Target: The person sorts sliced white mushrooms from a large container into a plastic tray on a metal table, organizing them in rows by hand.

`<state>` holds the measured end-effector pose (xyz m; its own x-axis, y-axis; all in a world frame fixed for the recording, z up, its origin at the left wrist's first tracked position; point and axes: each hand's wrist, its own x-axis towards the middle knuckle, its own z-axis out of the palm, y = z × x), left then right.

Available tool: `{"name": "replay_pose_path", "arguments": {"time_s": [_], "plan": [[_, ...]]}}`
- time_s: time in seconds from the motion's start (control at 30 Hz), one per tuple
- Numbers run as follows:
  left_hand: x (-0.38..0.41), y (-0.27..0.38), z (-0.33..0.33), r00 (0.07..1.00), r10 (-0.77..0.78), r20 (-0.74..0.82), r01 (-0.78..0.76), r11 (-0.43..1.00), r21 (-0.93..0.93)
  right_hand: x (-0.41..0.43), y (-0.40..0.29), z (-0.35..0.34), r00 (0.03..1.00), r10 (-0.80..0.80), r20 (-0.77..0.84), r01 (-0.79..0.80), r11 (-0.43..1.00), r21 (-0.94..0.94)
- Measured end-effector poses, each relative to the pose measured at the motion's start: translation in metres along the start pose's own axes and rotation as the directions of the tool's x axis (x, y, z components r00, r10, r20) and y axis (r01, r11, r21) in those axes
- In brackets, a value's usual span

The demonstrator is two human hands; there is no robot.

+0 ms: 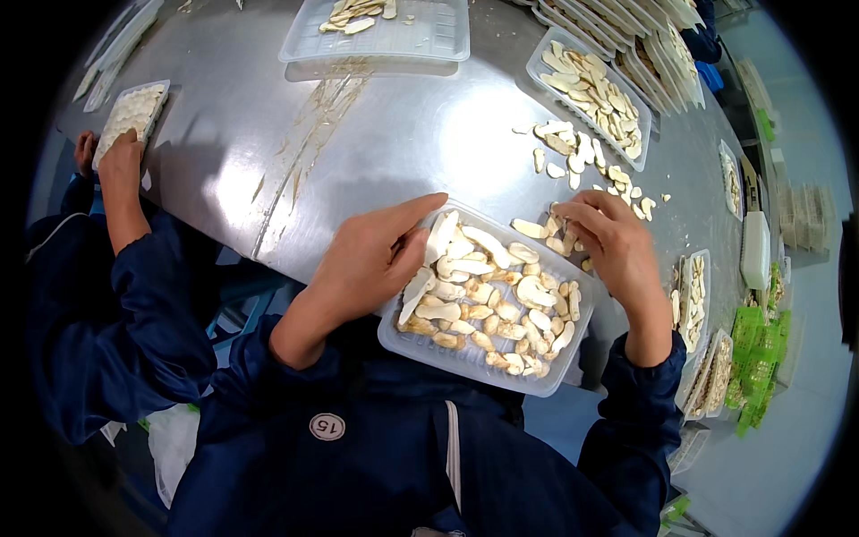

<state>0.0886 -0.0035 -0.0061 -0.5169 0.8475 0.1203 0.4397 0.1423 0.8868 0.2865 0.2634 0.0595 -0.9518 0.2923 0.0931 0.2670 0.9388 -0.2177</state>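
Note:
Before me, a clear plastic tray rests at the near edge of the table. Pale and tan mushroom slices lie spread out in it. My left hand is at the tray's far left corner, its thumb and forefinger by the rim. Whether it grips the rim or a slice is hidden. Beyond the tray's right side, my right hand reaches down to a small pile of loose slices. Its fingertips pinch a mushroom slice there.
On the steel table, loose slices lie near a full tray and stacked trays. Another tray stands at the far side. To my left, a co-worker's hand touches a packed tray. Green baskets stand at right.

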Motion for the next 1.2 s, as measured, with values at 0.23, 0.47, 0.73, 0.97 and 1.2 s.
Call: {"name": "replay_pose_path", "arguments": {"time_s": [0.23, 0.47, 0.73, 0.97, 1.2], "plan": [[-0.014, -0.001, -0.010, 0.999, -0.039, -0.033, 0.039, 0.999, -0.012, 0.010, 0.011, 0.005, 1.000, -0.027, 0.017, 0.025, 0.996, 0.086], [-0.011, -0.002, -0.010, 0.995, -0.029, -0.090, 0.030, 0.999, 0.012, 0.010, -0.012, -0.002, 0.984, 0.178, -0.017, -0.173, 0.972, 0.159], [-0.007, -0.003, -0.008, 0.994, -0.069, -0.088, 0.069, 0.998, -0.009, -0.003, -0.055, -0.010, 0.989, -0.105, -0.101, 0.120, 0.981, 0.152], [-0.008, -0.004, -0.008, 0.994, -0.064, -0.091, 0.062, 0.998, -0.022, 0.000, -0.024, -0.017, 0.975, 0.020, -0.221, -0.051, 0.990, -0.134], [-0.007, -0.008, -0.007, 0.996, -0.049, -0.068, 0.049, 0.999, -0.009, 0.019, -0.016, 0.005, 0.996, -0.046, 0.075, 0.037, 0.992, 0.117]]}}
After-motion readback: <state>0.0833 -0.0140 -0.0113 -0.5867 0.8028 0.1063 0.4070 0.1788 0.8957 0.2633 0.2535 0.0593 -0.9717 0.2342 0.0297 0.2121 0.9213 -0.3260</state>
